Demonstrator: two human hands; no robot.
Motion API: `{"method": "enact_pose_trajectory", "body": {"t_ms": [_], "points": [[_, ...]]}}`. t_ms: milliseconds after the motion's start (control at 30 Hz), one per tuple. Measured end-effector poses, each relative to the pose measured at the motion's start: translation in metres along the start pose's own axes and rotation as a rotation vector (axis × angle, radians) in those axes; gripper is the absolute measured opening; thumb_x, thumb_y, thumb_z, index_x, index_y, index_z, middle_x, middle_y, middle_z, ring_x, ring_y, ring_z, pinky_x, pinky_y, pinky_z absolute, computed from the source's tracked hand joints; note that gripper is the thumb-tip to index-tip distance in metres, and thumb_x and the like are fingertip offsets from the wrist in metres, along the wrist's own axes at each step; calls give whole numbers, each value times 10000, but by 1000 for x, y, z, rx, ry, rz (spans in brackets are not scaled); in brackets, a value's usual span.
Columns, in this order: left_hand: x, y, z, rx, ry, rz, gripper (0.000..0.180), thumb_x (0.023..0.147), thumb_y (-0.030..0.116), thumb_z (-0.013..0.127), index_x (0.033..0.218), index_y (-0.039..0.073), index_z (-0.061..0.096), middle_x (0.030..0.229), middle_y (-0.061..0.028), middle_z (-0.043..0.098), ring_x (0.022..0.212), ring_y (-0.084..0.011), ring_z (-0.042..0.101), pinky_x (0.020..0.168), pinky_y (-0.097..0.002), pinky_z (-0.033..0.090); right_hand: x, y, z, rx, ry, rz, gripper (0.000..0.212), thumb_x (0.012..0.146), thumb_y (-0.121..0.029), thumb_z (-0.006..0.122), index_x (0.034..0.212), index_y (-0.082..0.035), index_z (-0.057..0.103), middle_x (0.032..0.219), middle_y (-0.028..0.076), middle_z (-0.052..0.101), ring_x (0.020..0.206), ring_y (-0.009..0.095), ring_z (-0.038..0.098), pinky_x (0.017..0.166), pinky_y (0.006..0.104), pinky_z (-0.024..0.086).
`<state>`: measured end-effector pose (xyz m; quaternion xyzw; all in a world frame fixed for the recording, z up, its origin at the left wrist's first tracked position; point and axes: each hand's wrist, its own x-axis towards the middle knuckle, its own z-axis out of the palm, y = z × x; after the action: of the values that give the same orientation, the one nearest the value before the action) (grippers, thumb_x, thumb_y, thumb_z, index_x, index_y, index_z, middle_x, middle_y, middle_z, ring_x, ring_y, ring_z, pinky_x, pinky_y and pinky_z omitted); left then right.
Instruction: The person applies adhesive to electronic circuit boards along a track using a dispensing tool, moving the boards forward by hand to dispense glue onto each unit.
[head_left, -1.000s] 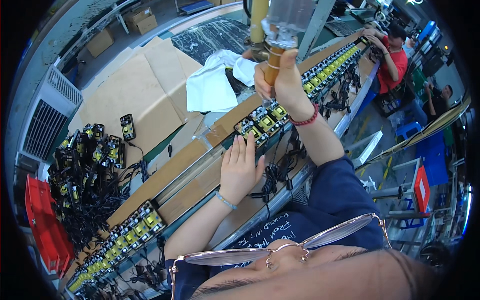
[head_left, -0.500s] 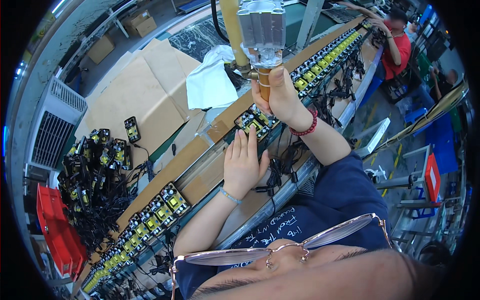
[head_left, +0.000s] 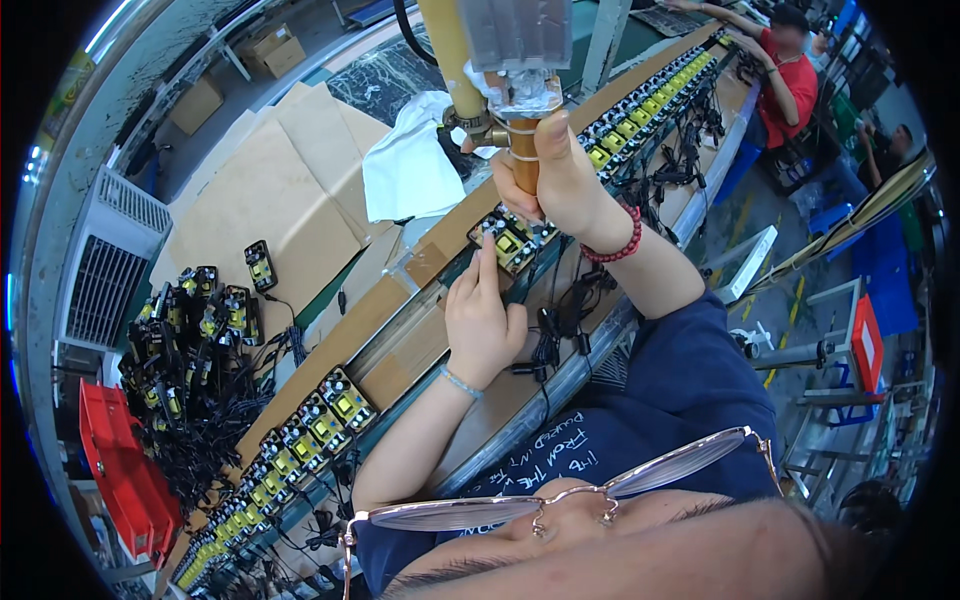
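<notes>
My right hand (head_left: 568, 195) is wrapped round an amber-brown cylindrical handle (head_left: 523, 155), thumb up along its side. That handle hangs under a silvery metal block (head_left: 520, 35), with crumpled foil-like wrapping between them. Below and left of it, my left hand (head_left: 478, 325) reaches to a small circuit board (head_left: 512, 248) with yellow parts. Its index finger is stretched out at the board's near left edge, the other fingers close beside it. The board sits at the near end of a row of similar boards (head_left: 640, 118) running to the far right. My right hand partly hides that row.
Another board row (head_left: 290, 455) lies along the rail to the lower left. Beyond it are a tangled heap of cabled boards (head_left: 190, 350), a red bin (head_left: 125, 475), cardboard sheets (head_left: 270, 190) and a white cloth (head_left: 412, 165). Black cables (head_left: 560, 335) hang nearer me. A person in red (head_left: 795, 85) works far right.
My left hand's fingers have drawn together, with the index finger reaching farther over the board's edge. The metal block and handle have shifted slightly, and the block looks blurred; my right hand keeps its grip.
</notes>
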<state>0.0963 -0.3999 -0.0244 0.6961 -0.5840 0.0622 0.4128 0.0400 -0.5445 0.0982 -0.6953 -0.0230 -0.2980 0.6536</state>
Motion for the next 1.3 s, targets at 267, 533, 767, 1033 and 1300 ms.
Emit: {"method": "enact_pose_trajectory", "body": {"t_ms": [267,533,767,1033,1300], "points": [[7,-3,1,-203,-33,-84,758,646,-30,487,1368,-100,268,969,-222,585,855,-376,565,803,-428,447,-9,16,14,21,-7,-30,696,849,-688,360,954,-13,487,497,-5,417,395,42,374,365,193,293],[6,-2,2,-150,-54,-77,758,648,-33,492,1368,-100,263,972,-214,584,857,-374,562,806,-429,443,-10,20,19,-5,41,-5,688,847,-671,396,724,1,474,529,-2,411,422,45,384,376,200,289],[7,-3,3,-257,10,-161,749,661,-31,488,1376,-73,266,938,-201,593,834,-377,562,801,-431,441,-9,22,19,10,29,-29,707,849,-671,374,794,21,507,520,4,421,407,47,384,375,199,299],[7,-5,-7,-308,-70,-179,593,692,34,494,1271,-52,406,978,-249,586,906,-397,548,857,-436,412,22,14,14,-142,67,75,985,747,-820,188,1158,26,478,444,-36,350,332,65,329,338,206,290],[-1,-6,-2,-107,-75,54,280,641,200,587,805,-24,554,1146,-380,499,1126,-458,473,929,-460,376,49,39,12,-41,99,127,961,723,-842,189,1111,-8,468,450,-31,329,342,81,316,355,223,263]]}}
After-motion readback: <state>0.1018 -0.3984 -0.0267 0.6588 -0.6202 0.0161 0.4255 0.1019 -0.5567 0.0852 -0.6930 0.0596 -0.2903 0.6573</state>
